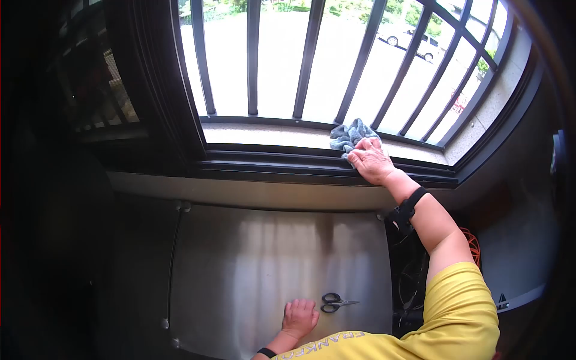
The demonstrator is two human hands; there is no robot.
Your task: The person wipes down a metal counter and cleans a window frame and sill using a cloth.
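A crumpled grey-blue cloth point(349, 135) lies on the window sill point(270, 135) at the foot of the bars. My right hand point(371, 161) is closed on it, fingers pressing it against the sill and the dark window frame. Lower down, my left hand point(299, 318) rests on the metal tabletop point(258, 264), its fingers curled together; nothing shows in it. Just right of that hand lies a pair of scissors point(337, 302) with black handles, the blades pointing right.
Dark vertical bars point(308, 60) stand outside the window, with a parked white vehicle point(411, 41) beyond them. An orange cable point(472, 245) and dark cords are right of the table. The dark window frame point(270, 163) runs above the table.
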